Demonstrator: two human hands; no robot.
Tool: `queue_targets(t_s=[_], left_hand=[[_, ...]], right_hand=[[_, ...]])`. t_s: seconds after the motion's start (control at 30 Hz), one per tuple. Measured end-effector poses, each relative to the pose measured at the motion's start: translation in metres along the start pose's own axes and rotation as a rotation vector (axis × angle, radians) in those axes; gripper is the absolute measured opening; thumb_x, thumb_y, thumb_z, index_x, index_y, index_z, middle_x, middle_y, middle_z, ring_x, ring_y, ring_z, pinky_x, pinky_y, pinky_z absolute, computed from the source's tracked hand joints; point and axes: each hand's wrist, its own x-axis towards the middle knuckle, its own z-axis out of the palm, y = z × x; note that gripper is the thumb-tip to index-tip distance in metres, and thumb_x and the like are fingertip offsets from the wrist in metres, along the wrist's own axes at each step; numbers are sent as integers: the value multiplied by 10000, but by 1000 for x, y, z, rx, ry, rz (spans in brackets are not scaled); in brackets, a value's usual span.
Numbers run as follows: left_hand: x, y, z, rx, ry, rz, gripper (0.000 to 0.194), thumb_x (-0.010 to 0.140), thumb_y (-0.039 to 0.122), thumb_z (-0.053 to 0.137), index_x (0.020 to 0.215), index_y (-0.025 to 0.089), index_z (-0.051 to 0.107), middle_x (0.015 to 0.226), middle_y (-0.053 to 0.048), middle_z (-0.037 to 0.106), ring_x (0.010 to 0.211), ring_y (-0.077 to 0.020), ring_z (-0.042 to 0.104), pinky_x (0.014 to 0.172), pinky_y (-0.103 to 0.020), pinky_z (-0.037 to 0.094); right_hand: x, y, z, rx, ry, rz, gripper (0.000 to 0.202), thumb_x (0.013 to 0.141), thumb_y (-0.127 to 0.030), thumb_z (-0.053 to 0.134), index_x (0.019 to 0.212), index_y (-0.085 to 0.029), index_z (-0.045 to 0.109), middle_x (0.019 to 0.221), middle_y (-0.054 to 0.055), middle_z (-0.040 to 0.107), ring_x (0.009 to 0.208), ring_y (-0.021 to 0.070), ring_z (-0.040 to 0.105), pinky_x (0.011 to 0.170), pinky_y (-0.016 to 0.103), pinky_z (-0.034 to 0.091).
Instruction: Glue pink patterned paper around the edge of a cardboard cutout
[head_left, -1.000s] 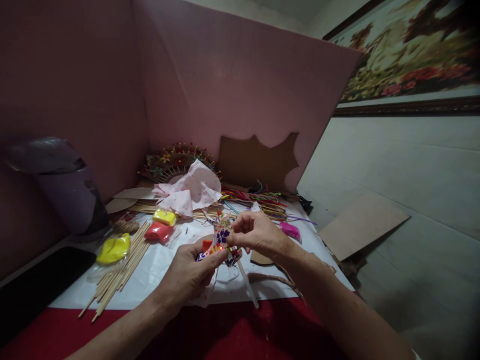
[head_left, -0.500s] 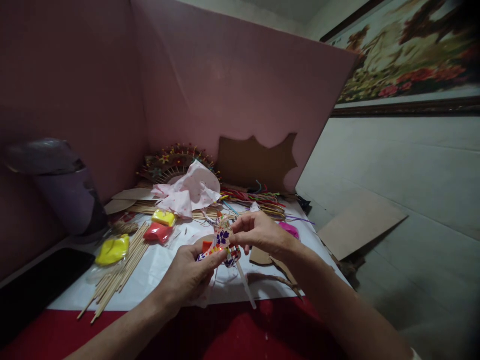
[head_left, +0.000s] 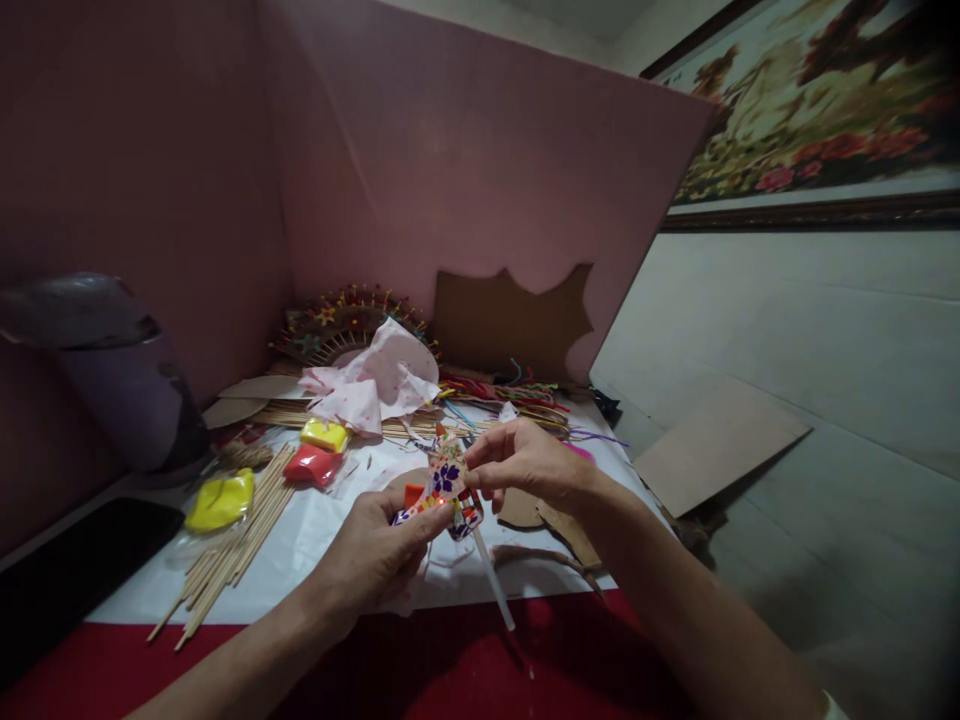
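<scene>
A flower-patterned hot glue gun point(head_left: 447, 480) with an orange trigger and a small red light is held above the near part of the table. A translucent glue stick point(head_left: 493, 580) sticks out of it toward me. My left hand point(head_left: 386, 540) is closed around its grip, thumb lying along the side. The fingertips of my right hand point(head_left: 521, 462) are pinched against the right side of its body; the far fingers are partly hidden. Beyond the gun's orange tip lies a crumpled pink-and-white cloth point(head_left: 360, 400).
Bamboo sticks point(head_left: 232, 550), packets of yellow clay point(head_left: 221, 500) and red clay point(head_left: 313, 465), and a black phone-like slab point(head_left: 90, 555) lie left. Coloured pipe cleaners point(head_left: 517, 395) and jagged cardboard point(head_left: 510, 320) are behind. A twig point(head_left: 547, 555) lies right. A purple tumbler point(head_left: 142, 400) stands far left.
The view has shifted very slightly. Both hands keep their hold on the glue gun in nearly the same pose.
</scene>
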Motion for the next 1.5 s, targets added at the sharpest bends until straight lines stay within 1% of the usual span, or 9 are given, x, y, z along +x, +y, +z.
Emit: queue_targets(t_s=[0.13,0.23,0.43,0.6,0.67,0.8,1.0,1.2,1.5], left_hand=[[-1,1,1,-31,-41,-34,409,671,564,660,706,159,617,385,95,374,316,-40,244,328,-180,146],[0,0,0,-31,-30,-21,414,681,562,653,749,154,631,375,96,372,311,-41,232,327,-183,133],[1,-2,-1,-24,-30,3,400,687,541,661,753,146,653,386,93,366,320,-39,229,332,-183,135],[0,0,-2,4,-54,3,415,681,561,655,688,148,618,393,91,374,326,-36,239,331,-174,151],[-1,1,-1,-31,-57,-20,423,676,576,650,699,156,601,377,99,366,310,-35,218,322,-177,132],[-2,-1,-1,-105,-71,0,399,700,555,641,663,165,562,355,99,368,297,-31,200,322,-182,112],[-1,-1,-4,-137,-132,1,399,726,553,619,690,160,563,361,103,374,292,-32,206,319,-187,142],[-3,3,-2,-74,-165,-27,420,720,564,621,761,147,594,358,104,379,291,-30,214,323,-184,125],[-2,0,-2,-41,-197,-11,409,715,552,629,642,155,565,366,88,396,304,-39,233,329,-197,127]], right_hand=[[-1,0,-4,16,13,-3,110,638,-195,659,712,-117,685,518,-16,622,395,75,522,424,210,460],[-2,-1,-3,29,-37,-28,143,672,-249,678,731,-119,674,545,-16,622,438,80,545,463,216,482],[-3,-4,5,-4,37,5,220,557,-248,783,655,-133,623,571,-19,621,454,79,537,399,189,433],[-1,0,2,33,64,1,64,598,-153,649,653,-121,657,468,-23,594,394,85,522,400,203,439],[-1,0,1,58,83,-8,82,605,-154,624,669,-121,664,454,-30,583,373,82,509,394,207,449],[-2,-4,1,106,24,-17,188,644,-306,682,617,-126,636,501,-9,608,406,85,527,411,216,487],[-2,-3,6,41,11,-45,447,652,-578,679,606,-143,590,475,-30,560,370,67,488,372,192,424],[-6,-5,9,22,11,-43,377,592,-426,798,569,-146,546,498,-33,581,392,58,474,354,169,365],[-5,-2,-4,47,-105,64,315,594,-370,802,637,-122,613,588,11,657,444,91,559,382,194,451]])
